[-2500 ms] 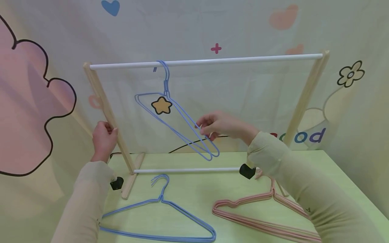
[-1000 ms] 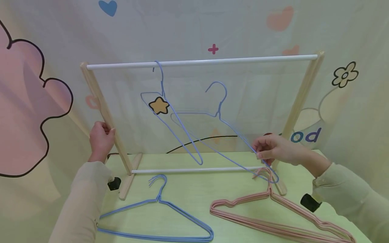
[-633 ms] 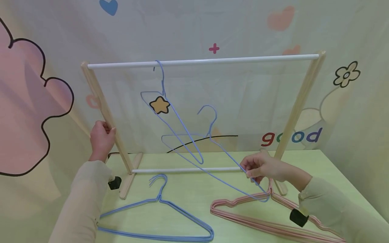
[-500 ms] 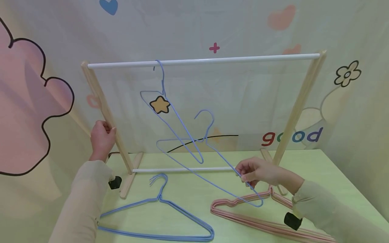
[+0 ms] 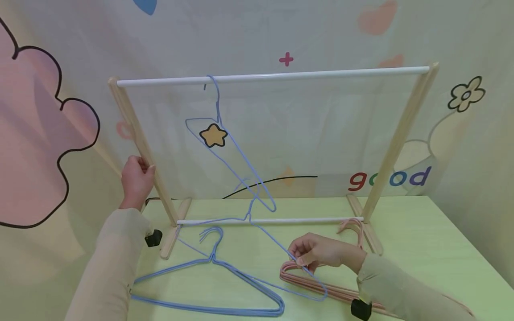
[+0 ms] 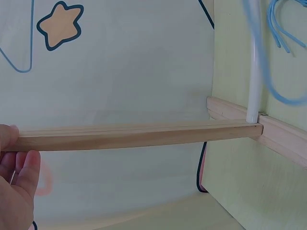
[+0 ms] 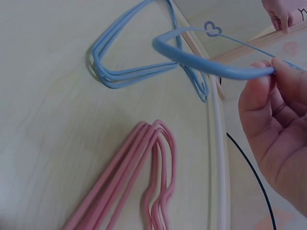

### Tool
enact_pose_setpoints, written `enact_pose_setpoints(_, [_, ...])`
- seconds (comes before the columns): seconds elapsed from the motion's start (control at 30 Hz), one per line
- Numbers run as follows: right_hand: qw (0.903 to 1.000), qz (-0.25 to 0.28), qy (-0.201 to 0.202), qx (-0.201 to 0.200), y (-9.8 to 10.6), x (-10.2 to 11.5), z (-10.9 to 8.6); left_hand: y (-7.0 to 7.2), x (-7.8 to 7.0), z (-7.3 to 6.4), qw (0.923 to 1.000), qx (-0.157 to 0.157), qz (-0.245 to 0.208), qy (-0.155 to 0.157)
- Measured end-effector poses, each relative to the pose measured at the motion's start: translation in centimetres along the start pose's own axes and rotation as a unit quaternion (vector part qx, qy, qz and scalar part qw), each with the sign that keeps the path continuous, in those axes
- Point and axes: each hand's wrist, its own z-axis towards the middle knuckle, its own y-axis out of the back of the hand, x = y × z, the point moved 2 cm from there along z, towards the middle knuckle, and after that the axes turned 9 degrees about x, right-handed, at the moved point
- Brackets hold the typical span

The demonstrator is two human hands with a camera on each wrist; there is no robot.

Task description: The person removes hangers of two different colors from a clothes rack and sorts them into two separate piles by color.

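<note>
My left hand (image 5: 136, 183) grips the left wooden post (image 6: 120, 139) of a small clothes rack. In the right wrist view, the thumb and fingers of my right hand (image 7: 283, 115) pinch a blue wire hanger (image 7: 206, 65) near one shoulder end. In the head view this hanger is low in front of the rack, tilted, its hook up and left of the hand. Part of it overlaps a stack of blue hangers (image 5: 213, 308) lying on the table. Another blue hanger (image 5: 218, 100) hangs by its hook from the white top rail (image 5: 321, 76).
A stack of pink hangers (image 5: 313, 281) lies on the pale green table (image 5: 433, 249) at the right, partly behind my right hand and sleeve. A white lower rail (image 5: 313, 220) joins the rack's wooden feet (image 5: 372, 240). A printed curtain (image 5: 321, 133) hangs behind.
Two blue hangers hung on the top rail; my right hand has taken one off, moved it right, then down and left to above the blue stack. My left hand keeps its grip.
</note>
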Motion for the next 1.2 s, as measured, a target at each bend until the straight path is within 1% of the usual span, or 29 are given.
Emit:
enact_pose_setpoints(0.17, [0.9996, -0.003, -0.020, 0.018, -0.9, -1.0, 1.9, 0.0, 0.0, -0.1, 1.0000, -0.002, 0.001, -0.004])
enact_pose_setpoints(0.27, [0.9991, -0.004, -0.023, 0.035, -1.5, -1.4, 3.1, 0.0, 0.0, -0.1, 1.0000, -0.006, 0.002, -0.005])
enact_pose_setpoints(0.5, [0.9970, 0.015, -0.027, 0.071, -2.7, -1.9, 5.9, 0.0, 0.1, 0.0, 0.9999, -0.009, 0.004, -0.003])
enact_pose_setpoints(0.8, [0.9946, 0.028, -0.054, 0.084, -3.7, -2.5, 8.7, -0.1, 0.2, 0.2, 1.0000, -0.003, 0.003, 0.003])
enact_pose_setpoints(0.9, [0.9944, 0.029, -0.060, 0.082, -3.7, -2.6, 9.3, -0.1, 0.2, 0.2, 1.0000, -0.002, 0.000, 0.003])
enact_pose_setpoints(1.0, [0.9952, 0.019, -0.067, 0.068, -3.5, -2.7, 9.7, -0.2, 0.2, 0.1, 1.0000, -0.004, 0.000, 0.003])
enact_pose_setpoints(1.07, [0.9958, 0.013, -0.073, 0.052, -3.3, -2.8, 9.9, -0.1, 0.1, 0.1, 1.0000, -0.005, 0.000, 0.002])
enact_pose_setpoints(1.2, [0.9965, -0.010, -0.083, 0.005, -2.9, -3.3, 10.1, -0.1, 0.1, 0.0, 0.9999, -0.010, 0.001, 0.000])
